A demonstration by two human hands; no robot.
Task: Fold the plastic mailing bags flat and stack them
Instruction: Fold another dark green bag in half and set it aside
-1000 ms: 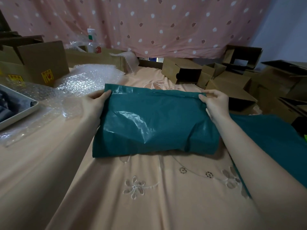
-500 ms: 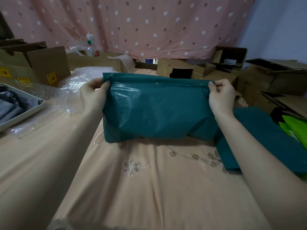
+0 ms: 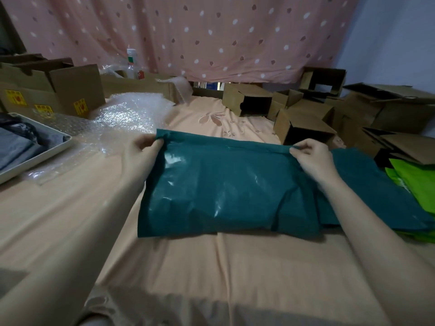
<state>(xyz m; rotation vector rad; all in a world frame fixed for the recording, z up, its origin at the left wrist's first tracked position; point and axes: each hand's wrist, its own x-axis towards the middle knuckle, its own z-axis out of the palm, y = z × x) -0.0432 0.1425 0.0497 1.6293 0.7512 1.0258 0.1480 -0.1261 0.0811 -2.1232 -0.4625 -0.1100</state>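
Observation:
A dark teal mailing bag (image 3: 223,191) lies puffed up on the peach cloth in front of me. My left hand (image 3: 143,147) pinches its far left corner. My right hand (image 3: 310,156) pinches its far right corner, along the folded top edge. To the right lies a stack of teal bags (image 3: 381,201), partly under my right forearm, and beside it a pile of bright green bags (image 3: 416,180).
Bubble wrap (image 3: 122,116) spreads at the back left, next to a grey tray (image 3: 54,149) holding dark cloth. Open cardboard boxes (image 3: 303,130) crowd the back and right; a larger box (image 3: 70,88) stands at the left. A plastic bottle (image 3: 131,64) stands by the spotted curtain.
The bag was lifted by its top edge half a second ago; now it has come back down onto the cloth, both hands still holding the far corners.

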